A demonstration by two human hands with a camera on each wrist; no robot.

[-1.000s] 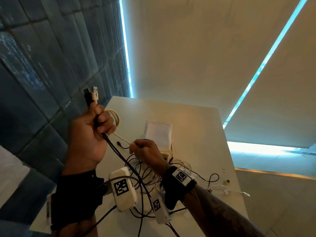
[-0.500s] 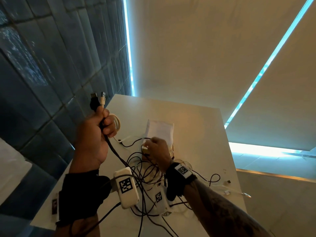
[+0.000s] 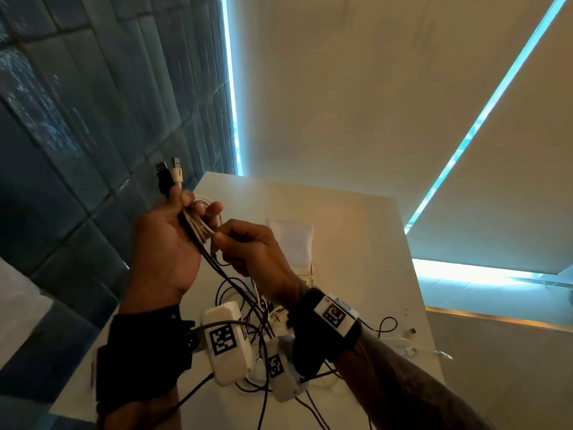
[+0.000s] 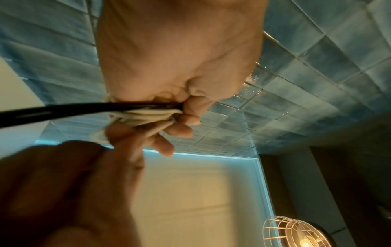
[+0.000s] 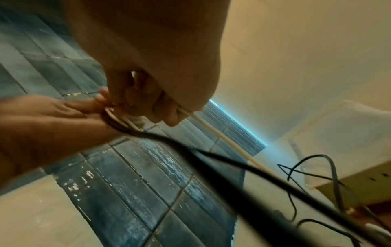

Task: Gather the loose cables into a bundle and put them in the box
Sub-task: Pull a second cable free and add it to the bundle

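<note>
My left hand is raised above the table and grips a bundle of white cable loops and black cables, with two USB plugs sticking up from the fist. In the left wrist view its fingers curl round the white loops and a black cable. My right hand is close against it and pinches a white cable that trails down. A tangle of black cables hangs to the table. The box, with a white lining, stands behind my right hand.
The white table ends near the blue tiled wall on the left. Loose white cable ends with plugs lie at the table's right edge. A lit caged lamp shows in the left wrist view.
My right hand has risen from the cable pile on the table up to my left hand, bringing a white cable with it. More white loops now sit in my left hand.
</note>
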